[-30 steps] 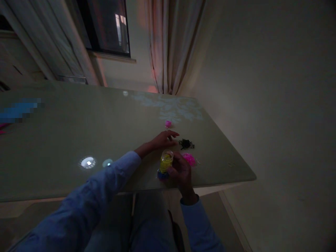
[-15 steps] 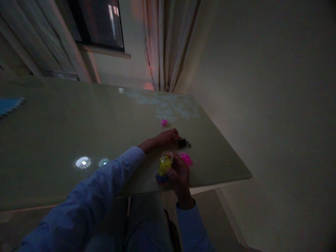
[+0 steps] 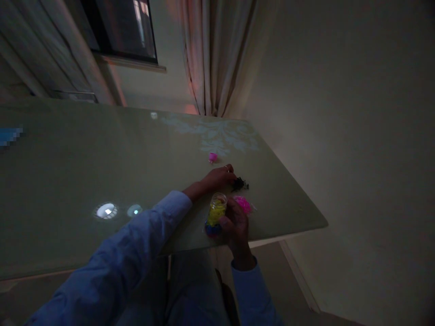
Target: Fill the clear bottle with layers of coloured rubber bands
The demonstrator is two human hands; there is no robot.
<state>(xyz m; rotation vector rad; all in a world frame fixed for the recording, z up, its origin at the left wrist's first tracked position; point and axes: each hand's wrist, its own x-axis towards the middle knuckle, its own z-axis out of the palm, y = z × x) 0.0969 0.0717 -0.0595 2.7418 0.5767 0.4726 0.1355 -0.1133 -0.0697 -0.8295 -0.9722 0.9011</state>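
Before curtains (image 3: pixel 212 59), a glossy table (image 3: pixel 68 158) bears black pieces (image 3: pixel 240 184).

Glossy, smooth and glass-like across the pale green, flat-topped bench (image 3: pixel 170 145); shiny on the small, clear, round-mouthed, plastic-looking jar (image 3: pixel 216 215); matt, creased cloth in the long blue sleeves (image 3: pixel 132 244).

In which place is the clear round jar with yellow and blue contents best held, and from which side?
Probably hold the clear jar around its rounded body, from the right, as the right hand does; this leaves its open top free.
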